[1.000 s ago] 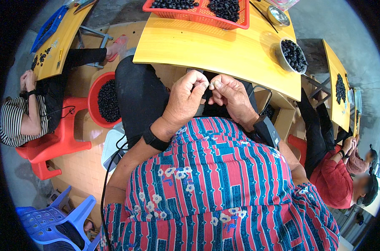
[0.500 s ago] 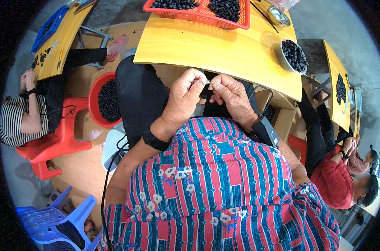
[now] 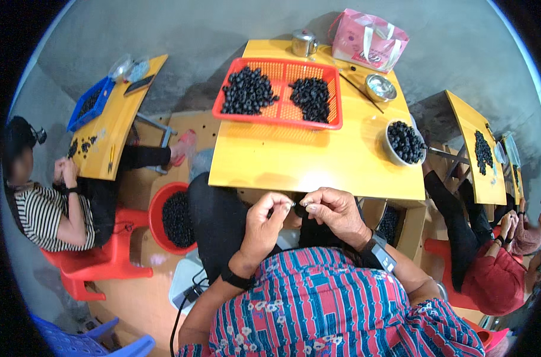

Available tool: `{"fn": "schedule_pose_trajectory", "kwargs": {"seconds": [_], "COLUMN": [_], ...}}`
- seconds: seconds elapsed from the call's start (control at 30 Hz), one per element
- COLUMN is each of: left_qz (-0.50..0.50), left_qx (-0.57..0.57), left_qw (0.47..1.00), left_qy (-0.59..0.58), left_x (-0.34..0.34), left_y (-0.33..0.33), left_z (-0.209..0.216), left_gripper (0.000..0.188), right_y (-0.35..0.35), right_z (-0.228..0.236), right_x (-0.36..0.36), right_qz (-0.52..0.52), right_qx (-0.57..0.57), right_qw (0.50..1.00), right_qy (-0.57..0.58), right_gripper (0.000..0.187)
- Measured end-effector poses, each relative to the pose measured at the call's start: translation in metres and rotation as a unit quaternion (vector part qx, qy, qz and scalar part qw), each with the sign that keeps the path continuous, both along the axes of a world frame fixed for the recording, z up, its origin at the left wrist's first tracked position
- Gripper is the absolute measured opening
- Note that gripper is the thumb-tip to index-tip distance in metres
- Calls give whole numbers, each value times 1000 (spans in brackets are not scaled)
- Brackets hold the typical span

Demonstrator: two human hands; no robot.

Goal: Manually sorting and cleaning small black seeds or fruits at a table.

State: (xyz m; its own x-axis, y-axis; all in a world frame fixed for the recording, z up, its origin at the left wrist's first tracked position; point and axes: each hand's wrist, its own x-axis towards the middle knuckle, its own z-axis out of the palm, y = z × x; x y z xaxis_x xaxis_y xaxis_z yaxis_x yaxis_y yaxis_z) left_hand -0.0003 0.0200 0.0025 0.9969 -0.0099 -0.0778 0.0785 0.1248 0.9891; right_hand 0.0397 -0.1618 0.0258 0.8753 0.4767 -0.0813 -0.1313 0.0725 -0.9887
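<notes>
Just beyond my lap, near the table's front edge, both hands work at fingertip height. My left hand (image 3: 264, 225) is closed in a pinch, thumb against forefinger. Opposite it, my right hand (image 3: 337, 213) is also pinched, its fingertips a small gap from the left ones. Whatever they grip is too small and dark against my trousers to name. Beyond them on the yellow table (image 3: 270, 157) sits a red plastic basket (image 3: 276, 118) with two heaps of small black ring-shaped pieces (image 3: 246, 92). A white bowl (image 3: 392, 156) at the table's right holds more black pieces.
Behind the basket stand a metal pot (image 3: 304, 43) and a pink bag (image 3: 368, 41); a metal bowl (image 3: 380, 88) and a thin dark stick (image 3: 361, 93) lie nearby. A red tub (image 3: 157, 223) of black pieces is left of my leg. People sit at side tables.
The view has tilted up, so the table and basket show whole and my hands appear lower. My fingertips have drawn slightly apart, both hands still pinched.
</notes>
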Motion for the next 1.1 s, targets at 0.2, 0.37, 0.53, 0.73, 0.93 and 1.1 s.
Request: {"fn": "schedule_pose_trajectory", "kwargs": {"seconds": [0.2, 0.37, 0.53, 0.73, 0.93, 1.1], "left_qz": [-13, -17, -30, -33, -37, -37], "left_qx": [-30, -22, -16, -23, -7, -3], "left_qw": [999, 999, 999, 998, 997, 994], "left_qy": [20, 21, 25, 55, 72, 103], "left_x": [14, 10, 9, 7, 4, 1], "left_y": [5, 1, -4, -11, -17, -26], "left_z": [-1, -6, -9, -6, -8, -3], "left_gripper": [8, 7, 6, 6, 7, 9], "right_y": [-10, -25, -31, -34, -36, -42], "right_z": [11, -2, -21, -39, -49, -45], "right_x": [51, 76, 92, 98, 93, 90], "right_qz": [-108, -123, -151, -161, -167, -173], "right_qx": [-188, -325, -369, -399, -402, -371], "right_qw": [945, 895, 865, 854, 825, 831], "right_qy": [-245, -279, -305, -292, -360, -378], "right_gripper": [9, 9, 10, 9, 15, 16]}}
